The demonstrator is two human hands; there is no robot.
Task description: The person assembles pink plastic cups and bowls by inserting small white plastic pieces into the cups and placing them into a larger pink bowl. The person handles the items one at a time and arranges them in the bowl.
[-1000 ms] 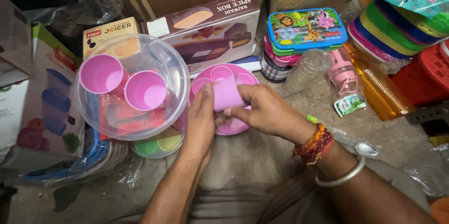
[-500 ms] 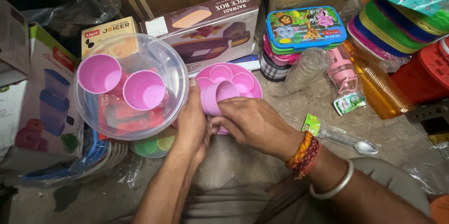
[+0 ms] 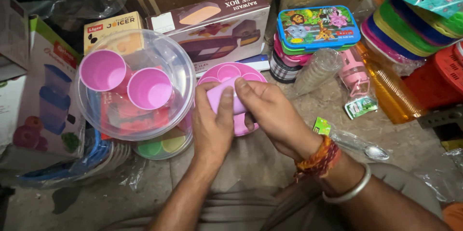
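Your left hand point(image 3: 212, 127) and right hand point(image 3: 272, 115) have lowered, both now gripping 1 small pink plastic cup point(image 3: 223, 100) over the round pink compartment tray point(image 3: 231, 73).

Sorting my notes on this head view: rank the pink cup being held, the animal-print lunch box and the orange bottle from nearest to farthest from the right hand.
1. Pink cup, gripped by the right hand.
2. Animal-print lunch box, behind, up right.
3. Orange bottle, far right.
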